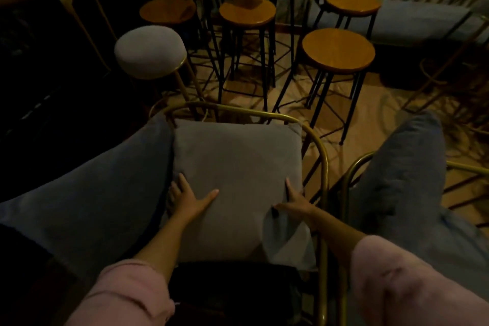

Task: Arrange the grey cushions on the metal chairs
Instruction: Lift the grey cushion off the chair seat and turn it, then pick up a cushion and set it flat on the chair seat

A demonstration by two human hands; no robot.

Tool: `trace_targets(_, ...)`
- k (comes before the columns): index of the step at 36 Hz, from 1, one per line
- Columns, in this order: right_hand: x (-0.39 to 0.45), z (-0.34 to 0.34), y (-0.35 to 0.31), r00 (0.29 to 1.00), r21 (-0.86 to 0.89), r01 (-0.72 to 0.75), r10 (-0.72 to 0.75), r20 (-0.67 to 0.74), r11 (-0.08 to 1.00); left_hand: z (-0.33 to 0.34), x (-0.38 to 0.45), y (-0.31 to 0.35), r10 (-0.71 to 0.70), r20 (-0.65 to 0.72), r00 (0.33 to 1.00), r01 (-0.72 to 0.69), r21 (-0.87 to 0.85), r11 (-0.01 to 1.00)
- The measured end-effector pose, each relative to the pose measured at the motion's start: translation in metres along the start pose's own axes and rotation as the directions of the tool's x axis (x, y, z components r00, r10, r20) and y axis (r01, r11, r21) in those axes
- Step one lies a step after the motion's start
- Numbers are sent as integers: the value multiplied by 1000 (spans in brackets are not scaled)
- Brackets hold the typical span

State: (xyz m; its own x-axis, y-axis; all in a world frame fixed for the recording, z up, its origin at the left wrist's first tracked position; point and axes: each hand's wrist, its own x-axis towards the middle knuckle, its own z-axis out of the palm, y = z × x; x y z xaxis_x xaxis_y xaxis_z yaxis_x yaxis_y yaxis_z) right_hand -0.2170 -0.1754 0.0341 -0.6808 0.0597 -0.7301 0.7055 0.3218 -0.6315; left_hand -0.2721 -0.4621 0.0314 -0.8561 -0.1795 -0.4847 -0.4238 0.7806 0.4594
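Note:
A square grey cushion [238, 164] lies on the seat of a gold metal chair [321, 151] right below me. My left hand [189, 200] rests flat on the cushion's near left part, fingers spread. My right hand [296, 202] presses its near right edge with fingers apart. Another grey cushion [105, 185] leans at the left of the chair. A third grey cushion [404, 180] sits on the neighbouring gold chair [352, 169] to the right.
Several wooden-topped bar stools [338, 47] on black legs stand close ahead. A grey padded stool [150, 50] with gold legs is at the far left. A grey bench cushion [418, 18] lies at the back right. The floor is tan.

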Motion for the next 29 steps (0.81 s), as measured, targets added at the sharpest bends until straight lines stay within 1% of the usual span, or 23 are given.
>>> trace_targets(2,7,14,9,997,-73,-67,63,-54,995,9,-4,-6,-10,-47,999,12,26,1000)
trace_targets(4,13,23,15,990,-103,-92,79,-117,990,9,-1,-7,-4,-47,999,5,23,1000)
trace_targets(7,12,18,11,990,-149,-98,81,-114,984,7,1,-4,-18,-54,998,18,12,1000)
trace_targets(9,7,7,2,993,-245,-69,42,-114,967,9,-2,3,-25,-105,994,27,18,999)
trace_targets(11,-5,-8,-8,980,-388,-18,-60,-188,922,12,-6,14,-33,-169,985,36,13,999)
trace_targets(13,-29,-28,-17,937,-495,13,-183,-298,869,18,-13,27,-20,-253,967,21,-1,1000)
trace_targets(15,-60,-54,-22,868,-590,47,-325,-375,806,28,-23,44,8,-312,950,-16,-24,1000)
trace_targets(16,-73,-67,-20,827,-630,41,-379,-414,776,34,-30,55,27,-323,946,-39,-29,999)
trace_targets(18,-100,-95,-16,760,-666,-13,-426,-491,746,49,-44,79,95,-306,947,-110,-32,993)
trace_targets(20,-118,-122,-1,717,-608,-57,-391,-577,792,65,-61,107,206,-255,945,-230,-67,971)
trace_targets(22,-130,-147,24,702,-495,-95,-294,-649,864,86,-81,140,317,-160,935,-340,-142,930)
trace_targets(23,-133,-158,40,692,-420,-109,-234,-683,901,97,-92,158,376,-112,920,-390,-177,904)
trace_targets(25,-137,-173,76,660,-268,-118,-126,-741,956,123,-117,193,493,-28,870,-487,-212,847)
trace_targets(26,-141,-178,93,652,-197,-90,-92,-752,976,136,-130,210,542,14,840,-526,-223,821)
trace_targets(27,-145,-181,109,657,-122,-28,-74,-750,992,149,-143,226,587,50,808,-563,-224,795)
trace_targets(29,-150,-186,141,687,-11,123,-93,-720,992,175,-170,255,649,111,753,-621,-206,756)
